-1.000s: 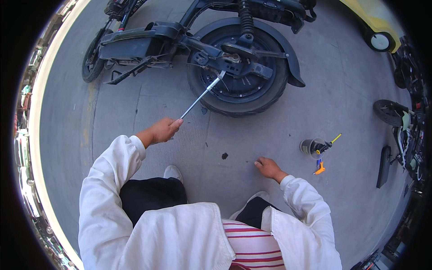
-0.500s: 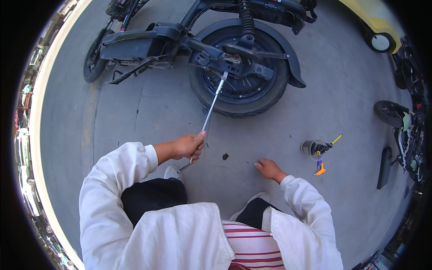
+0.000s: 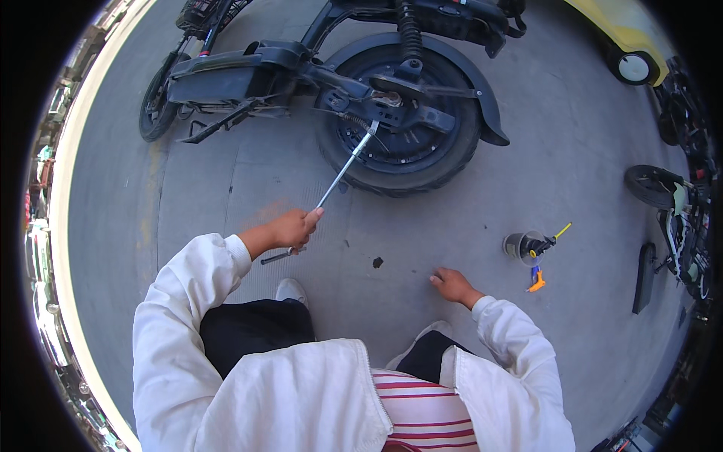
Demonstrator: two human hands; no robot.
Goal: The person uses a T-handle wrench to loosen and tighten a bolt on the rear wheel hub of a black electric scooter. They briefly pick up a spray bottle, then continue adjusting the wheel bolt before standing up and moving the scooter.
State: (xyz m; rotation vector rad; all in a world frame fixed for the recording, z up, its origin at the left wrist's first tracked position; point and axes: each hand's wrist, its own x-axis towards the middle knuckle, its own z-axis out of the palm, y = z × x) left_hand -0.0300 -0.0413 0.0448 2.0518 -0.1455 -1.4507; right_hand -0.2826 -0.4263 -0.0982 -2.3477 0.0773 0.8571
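My left hand (image 3: 296, 229) is closed around a long silver wrench (image 3: 343, 172). Its thin bent end sticks out below my fist. The wrench slants up to the right, and its far end meets the metal bracket (image 3: 388, 114) beside the rear wheel hub. That wheel (image 3: 399, 177) belongs to a black electric scooter (image 3: 226, 79) lying on its side, tyre toward me. Over the floor in front of my right knee, my right hand (image 3: 454, 286) has its fingers curled, and nothing shows in them.
On the right stands a clear tub (image 3: 517, 247) with dark items and a yellow-handled tool in it. An orange-handled tool (image 3: 537, 282) leans by it. Farther right are a dark flat bar (image 3: 643, 279) and another two-wheeler (image 3: 678, 218); a yellow vehicle (image 3: 636, 30) is at top right.
My left hand has swung left and slightly up, turning the wrench's near end left while its far end stays at the bracket. My right hand has barely moved.
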